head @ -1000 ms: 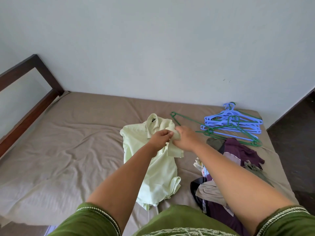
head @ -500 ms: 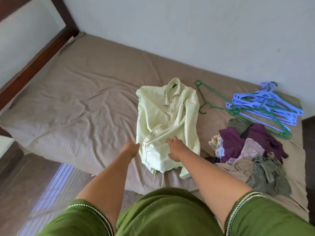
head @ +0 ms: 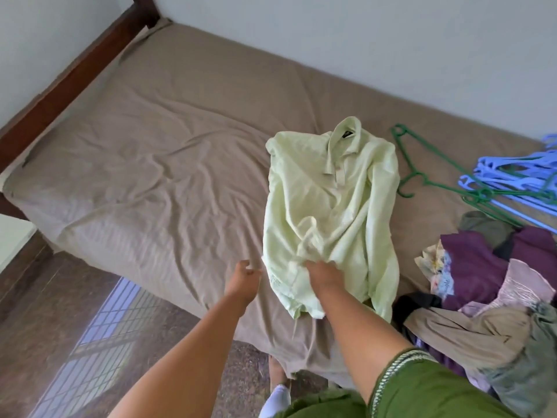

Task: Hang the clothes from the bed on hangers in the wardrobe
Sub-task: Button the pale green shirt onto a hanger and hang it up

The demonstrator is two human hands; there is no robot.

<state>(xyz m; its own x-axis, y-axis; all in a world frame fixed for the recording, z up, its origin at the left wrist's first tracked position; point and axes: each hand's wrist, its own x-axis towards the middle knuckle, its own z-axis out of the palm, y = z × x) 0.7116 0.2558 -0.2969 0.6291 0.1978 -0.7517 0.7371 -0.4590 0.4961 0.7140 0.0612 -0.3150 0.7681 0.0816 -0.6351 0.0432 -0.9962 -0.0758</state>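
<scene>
Shirt (head: 328,203) spread collar-up on bed (head: 168,164), likely for hanger (head: 422,164) access; right hand (head: 325,274) bunching lower front, left hand (head: 242,280) beside, fingers loose, holding nothing.

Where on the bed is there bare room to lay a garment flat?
Left of the pale green shirt, the brown sheet lies bare up to the wooden frame. Right of the shirt is crowded: hangers, clothes pile.
</scene>
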